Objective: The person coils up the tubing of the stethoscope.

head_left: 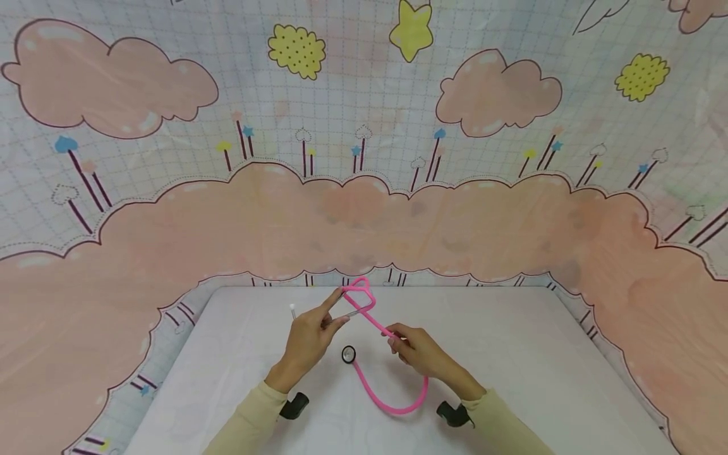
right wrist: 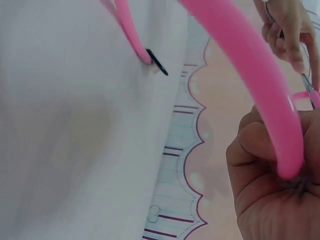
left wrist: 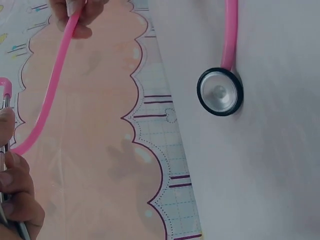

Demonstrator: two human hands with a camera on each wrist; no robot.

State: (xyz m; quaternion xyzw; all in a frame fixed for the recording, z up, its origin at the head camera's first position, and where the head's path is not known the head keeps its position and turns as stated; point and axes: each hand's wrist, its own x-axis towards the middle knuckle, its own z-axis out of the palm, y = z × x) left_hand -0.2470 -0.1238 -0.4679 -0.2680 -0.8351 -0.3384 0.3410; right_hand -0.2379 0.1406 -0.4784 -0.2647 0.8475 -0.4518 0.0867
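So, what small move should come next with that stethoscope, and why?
Probably the right hand should ease the pink tubing toward the left hand: the left hand holds the metal ear tubes, while a slack curve of tubing runs to the chest piece.

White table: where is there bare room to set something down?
In the head view, two patches of the table are bare: between the right sleeve and its right edge, and between the left sleeve and its left edge. The middle is crowded: left hand and right hand hold the stethoscope, its chestpiece between them.
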